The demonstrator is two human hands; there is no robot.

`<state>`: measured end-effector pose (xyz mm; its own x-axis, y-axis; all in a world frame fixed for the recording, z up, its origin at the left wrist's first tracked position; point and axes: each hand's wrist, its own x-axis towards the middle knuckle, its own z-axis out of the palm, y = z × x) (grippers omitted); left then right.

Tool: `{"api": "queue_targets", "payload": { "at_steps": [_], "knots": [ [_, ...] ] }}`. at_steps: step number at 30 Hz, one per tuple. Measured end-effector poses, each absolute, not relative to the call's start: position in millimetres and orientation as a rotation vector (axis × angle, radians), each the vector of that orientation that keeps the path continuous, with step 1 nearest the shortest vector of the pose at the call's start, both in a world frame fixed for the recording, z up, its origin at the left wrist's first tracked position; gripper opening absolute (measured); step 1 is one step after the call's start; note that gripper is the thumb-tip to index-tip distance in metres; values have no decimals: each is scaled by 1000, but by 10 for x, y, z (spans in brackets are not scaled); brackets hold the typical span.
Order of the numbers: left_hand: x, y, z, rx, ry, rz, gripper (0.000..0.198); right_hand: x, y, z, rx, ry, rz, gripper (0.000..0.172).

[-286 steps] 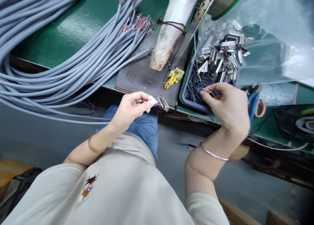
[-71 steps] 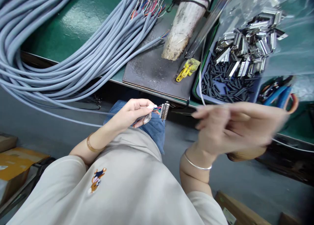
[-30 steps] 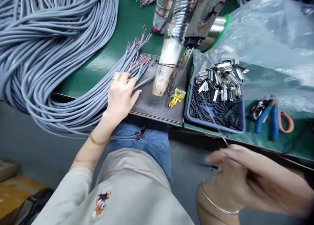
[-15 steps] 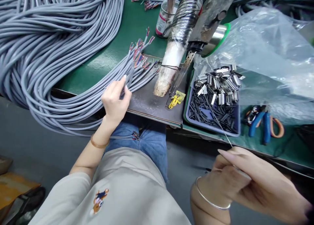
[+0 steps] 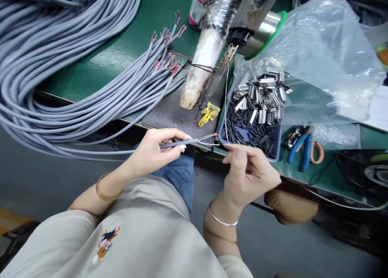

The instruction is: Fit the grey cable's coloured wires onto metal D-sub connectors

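Observation:
My left hand [image 5: 162,148] is closed around a grey cable [image 5: 182,142] over my lap. Past the fingertips its sheath ends and several thin coloured wires [image 5: 207,137] fan out to the right, in front of the bench edge. My right hand [image 5: 250,165] pinches a thin silvery solder wire [image 5: 226,104], its fingertips close to the cable's wire ends. That solder wire runs up beside the soldering iron [image 5: 224,66] toward a solder spool [image 5: 266,33] with a green rim. Whether the solder touches the coloured wires I cannot tell.
A large bundle of grey cables [image 5: 100,98] covers the left side. A white-wrapped duct [image 5: 198,70] stands over a dark board with a yellow clip [image 5: 206,115]. At right are a bin [image 5: 277,148] of metal connectors and black sleeves, pliers [image 5: 306,146] and a plastic bag [image 5: 327,64].
My left hand has drawn a cable end from the bundle toward me. From the lower right, my right hand has come in to the cable's tip, still pinching the solder wire.

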<state>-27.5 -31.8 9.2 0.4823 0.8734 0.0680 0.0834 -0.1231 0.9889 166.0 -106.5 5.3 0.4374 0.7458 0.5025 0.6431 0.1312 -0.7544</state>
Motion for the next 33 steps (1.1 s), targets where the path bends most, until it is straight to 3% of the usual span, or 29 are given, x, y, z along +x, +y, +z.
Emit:
{"api": "queue_targets", "payload": {
  "at_steps": [5,14,19,24,33],
  "knots": [
    [-215,-384,-9,1350,904,842,22,1620,-1023,5,-1624,-1306,326,13],
    [-158,-410,-84,1358,986,935,16,1435,-1067,1,-1375,-1800,233,12],
    [-183,-424,-93,1378,933,917,18,1527,-1064,-6,-1546,-1290,416,13],
    [-203,-429,-93,1389,880,858,17,1542,-979,-27,-1546,-1226,839,11],
    [-277,-250,85,1379,655,536,22,1527,-987,-24,-1438,-1185,907,12]
  ]
}}
